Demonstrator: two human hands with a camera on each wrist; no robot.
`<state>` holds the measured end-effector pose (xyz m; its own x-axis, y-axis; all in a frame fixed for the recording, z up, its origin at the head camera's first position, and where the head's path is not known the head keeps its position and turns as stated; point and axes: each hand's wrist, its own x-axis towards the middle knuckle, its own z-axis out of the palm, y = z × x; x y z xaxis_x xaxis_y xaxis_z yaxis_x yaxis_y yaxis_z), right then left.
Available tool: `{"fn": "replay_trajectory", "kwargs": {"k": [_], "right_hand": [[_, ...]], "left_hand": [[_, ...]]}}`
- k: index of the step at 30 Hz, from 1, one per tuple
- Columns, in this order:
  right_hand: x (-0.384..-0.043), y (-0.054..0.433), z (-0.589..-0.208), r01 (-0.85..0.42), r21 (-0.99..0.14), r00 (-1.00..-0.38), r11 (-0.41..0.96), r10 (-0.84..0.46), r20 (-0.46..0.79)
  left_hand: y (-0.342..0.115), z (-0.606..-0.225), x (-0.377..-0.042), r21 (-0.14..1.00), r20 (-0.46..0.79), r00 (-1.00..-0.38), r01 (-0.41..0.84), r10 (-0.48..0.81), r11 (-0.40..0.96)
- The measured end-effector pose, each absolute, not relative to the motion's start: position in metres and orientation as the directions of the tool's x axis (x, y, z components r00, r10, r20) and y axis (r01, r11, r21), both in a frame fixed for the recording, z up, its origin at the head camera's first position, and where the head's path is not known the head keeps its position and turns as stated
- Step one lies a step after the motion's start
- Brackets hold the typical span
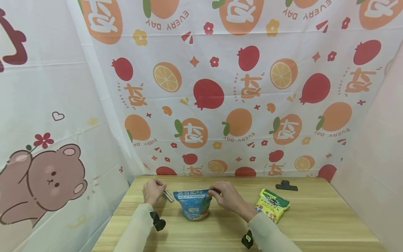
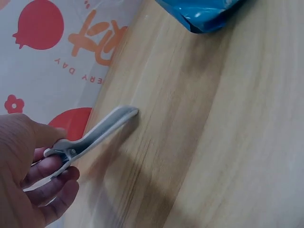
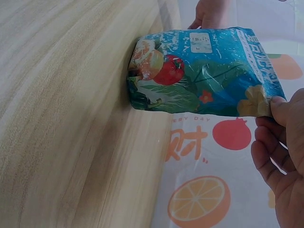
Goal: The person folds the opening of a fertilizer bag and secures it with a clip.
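My left hand (image 1: 153, 191) pinches a silver metal clip (image 2: 97, 133) between thumb and fingers, at the back left of the table. In the left wrist view the clip's long end points away from the palm, low over the wood. A blue plastic bag (image 1: 192, 206) printed with vegetables stands upright in the middle, its flat top edge stretched straight. Its top right corner is pinched by the thumb and fingers of my right hand (image 1: 229, 196). The right wrist view shows a tomato and leafy greens on the bag's side (image 3: 199, 71).
A yellow and green packet (image 1: 273, 204) lies to the right of my right hand. Behind it, near the table's back edge, is a black clip (image 1: 286, 186). A fruit-printed cloth (image 1: 220, 140) hangs right behind the wooden table (image 1: 315, 224); a bear-printed cloth (image 1: 63, 126) hangs at the left.
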<state>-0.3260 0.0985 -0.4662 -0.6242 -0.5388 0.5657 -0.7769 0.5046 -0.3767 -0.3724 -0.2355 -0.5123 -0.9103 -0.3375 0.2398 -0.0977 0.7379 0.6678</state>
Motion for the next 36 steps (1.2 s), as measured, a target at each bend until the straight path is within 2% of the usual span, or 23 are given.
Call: {"fn": "replay_trajectory", "kwargs": {"k": [14,24,36], "right_hand": [[-0.329,0.098,-0.465,-0.771,-0.391,-0.633,0.504,-0.531,0.564],[-0.327,0.098,-0.468,-0.772,-0.385,-0.629,0.506,-0.524,0.574],[-0.325,0.098,-0.468,-0.771,-0.377,-0.63,0.512,-0.527,0.571]], "left_hand": [[-0.243,-0.497,-0.37,0.576,0.378,-0.901,0.05,-0.212,0.816],[-0.24,-0.473,-0.358,0.527,0.325,-0.94,0.093,-0.099,0.845],[-0.235,-0.452,-0.345,0.52,0.31,-0.949,0.122,-0.053,0.845]]}}
